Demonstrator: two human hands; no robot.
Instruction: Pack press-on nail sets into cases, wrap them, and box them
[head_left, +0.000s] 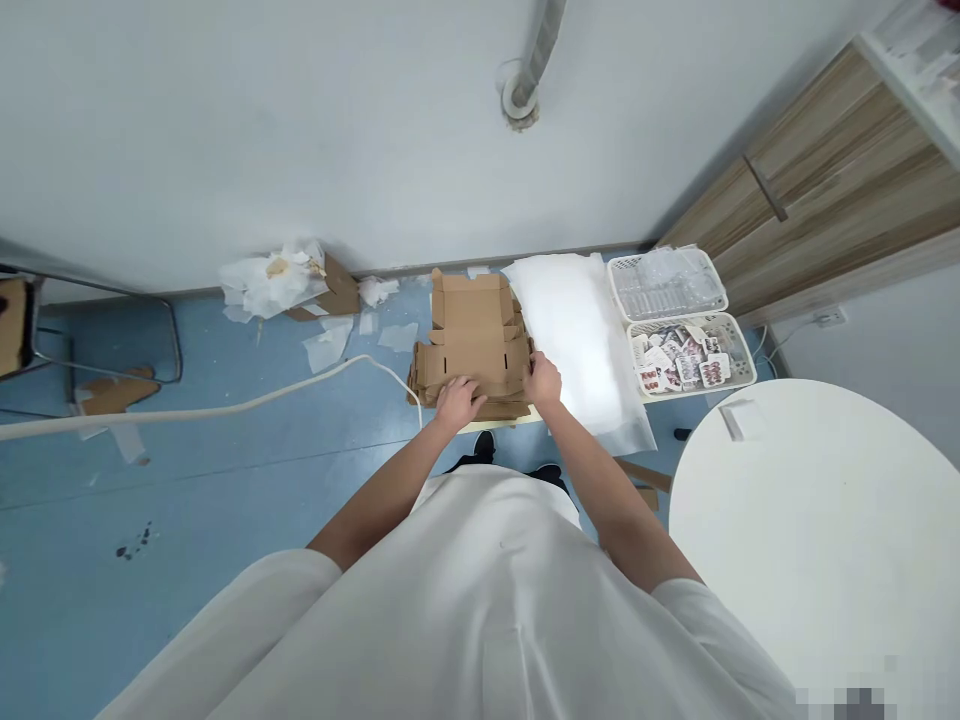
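Observation:
An unfolded cardboard box (474,325), brown with slots and side flaps, lies on top of a stack of similar flat cardboard. My left hand (457,402) rests on its near left part, fingers spread on the surface and holding nothing. At the near right corner, my right hand (543,380) is closed around the edge of the cardboard, with some fingertips hidden. Right beside the stack lies a pile of white foam sheets (574,335).
On the right stand a basket (752,372) of small printed packs and another basket (621,290) of clear plastic pieces. A round white table (817,520) is at my right. A pale hose (247,405) crosses on the left, above a floor with paper scraps (328,345).

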